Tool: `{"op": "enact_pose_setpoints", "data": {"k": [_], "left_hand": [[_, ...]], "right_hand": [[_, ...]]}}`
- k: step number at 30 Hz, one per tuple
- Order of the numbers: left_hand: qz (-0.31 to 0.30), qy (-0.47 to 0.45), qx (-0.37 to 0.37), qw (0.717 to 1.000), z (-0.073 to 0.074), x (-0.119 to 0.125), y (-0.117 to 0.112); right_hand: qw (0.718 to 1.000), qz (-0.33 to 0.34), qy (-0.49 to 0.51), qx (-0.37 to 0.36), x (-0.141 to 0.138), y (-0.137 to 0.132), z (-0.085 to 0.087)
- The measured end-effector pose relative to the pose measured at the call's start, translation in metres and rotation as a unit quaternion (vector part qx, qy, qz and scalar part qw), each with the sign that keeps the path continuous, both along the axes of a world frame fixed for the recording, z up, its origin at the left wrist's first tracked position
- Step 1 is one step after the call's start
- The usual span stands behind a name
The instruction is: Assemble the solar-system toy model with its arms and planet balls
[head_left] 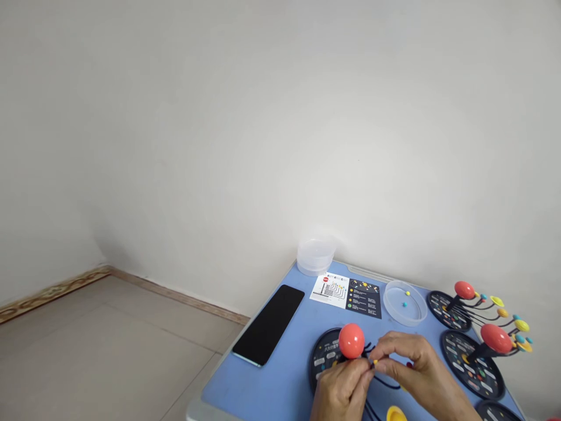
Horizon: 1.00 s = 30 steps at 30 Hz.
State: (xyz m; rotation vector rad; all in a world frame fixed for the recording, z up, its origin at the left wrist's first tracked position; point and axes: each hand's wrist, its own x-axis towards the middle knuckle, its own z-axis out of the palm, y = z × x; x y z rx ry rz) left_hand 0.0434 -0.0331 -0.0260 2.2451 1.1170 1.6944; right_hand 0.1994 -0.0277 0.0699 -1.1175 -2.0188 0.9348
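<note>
Low in the view, both my hands meet over a solar-system model on a black round base [323,354] with a red-orange ball [351,341] on top. My left hand [344,389] is closed in a pinch just below the ball, on the model's thin black arms. My right hand [416,368] is also pinched, its fingertips meeting the left's around a tiny yellow bead [375,363]. A yellow piece [395,414] lies near the bottom edge, between my wrists.
The blue table [280,380] carries a black phone [269,324], an instruction leaflet [346,295], a stack of clear cups [315,255], a clear dish [404,302] with small beads, and two finished models [464,301] [486,351] at the right. Wall behind, tiled floor left.
</note>
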Motion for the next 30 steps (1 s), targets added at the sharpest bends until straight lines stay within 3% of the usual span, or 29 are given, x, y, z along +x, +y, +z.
{"op": "enact_pose_setpoints", "data": {"k": [17, 25, 30], "left_hand": [[-0.006, 0.006, -0.009, 1.000, -0.001, 0.003, 0.001], [-0.005, -0.028, 0.012, 1.000, -0.012, 0.006, 0.003], [0.016, -0.017, 0.018, 1.000, -0.004, 0.007, 0.004]], "right_hand": [[0.980, 0.024, -0.072, 0.184, 0.001, -0.004, -0.009], [0.979, 0.048, -0.102, 0.167, 0.003, -0.002, -0.014], [0.985, 0.041, -0.081, 0.148, 0.003, -0.002, -0.009]]}}
